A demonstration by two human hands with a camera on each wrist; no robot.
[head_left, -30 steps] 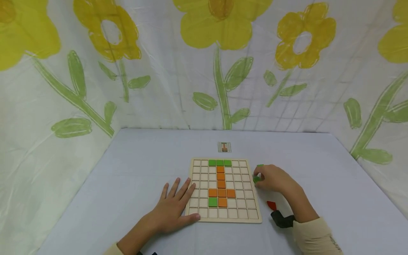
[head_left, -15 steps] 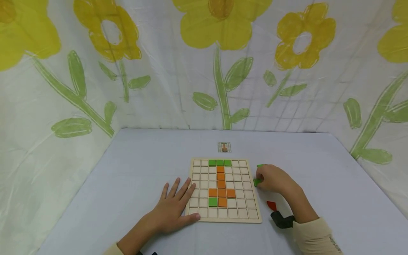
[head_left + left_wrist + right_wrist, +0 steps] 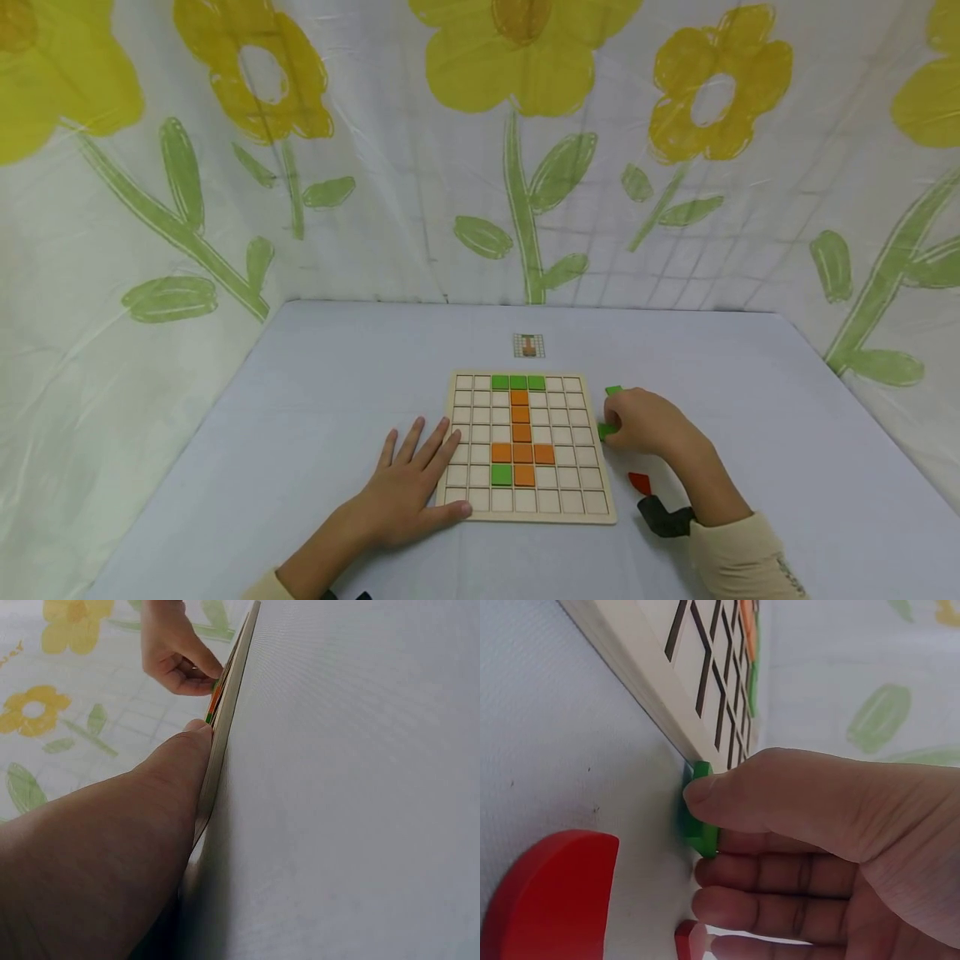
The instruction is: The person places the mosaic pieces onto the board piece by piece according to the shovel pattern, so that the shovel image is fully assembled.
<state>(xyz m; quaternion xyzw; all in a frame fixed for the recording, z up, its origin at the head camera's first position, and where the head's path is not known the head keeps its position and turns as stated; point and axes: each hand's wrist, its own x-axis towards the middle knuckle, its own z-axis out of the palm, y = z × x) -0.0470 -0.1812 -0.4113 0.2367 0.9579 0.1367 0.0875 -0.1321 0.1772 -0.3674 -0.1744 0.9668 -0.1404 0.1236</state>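
Observation:
A wooden grid board (image 3: 558, 502) holds green tiles (image 3: 518, 382) along its far row and a column of orange tiles (image 3: 521, 414). Near its front lies a lone green tile (image 3: 501, 475) beside an orange one. My left hand (image 3: 405, 493) rests with spread fingers over the board's left edge. Off the right edge, my right hand (image 3: 647, 422) pinches a green tile (image 3: 704, 832) between thumb and fingers, low by the table. Another green piece (image 3: 614, 390) shows just beyond that hand, partly covered.
Right of the board lies a red round-edged piece (image 3: 559, 900), with a smaller red piece (image 3: 688, 941) near the fingers. A small pattern card (image 3: 528, 346) lies behind the board. A flowered cloth (image 3: 390, 208) hangs behind the table.
My right hand has shifted slightly right and its fingers have curled in more around the green tile, which has turned a little. The left hand and the tiles on the board stay put.

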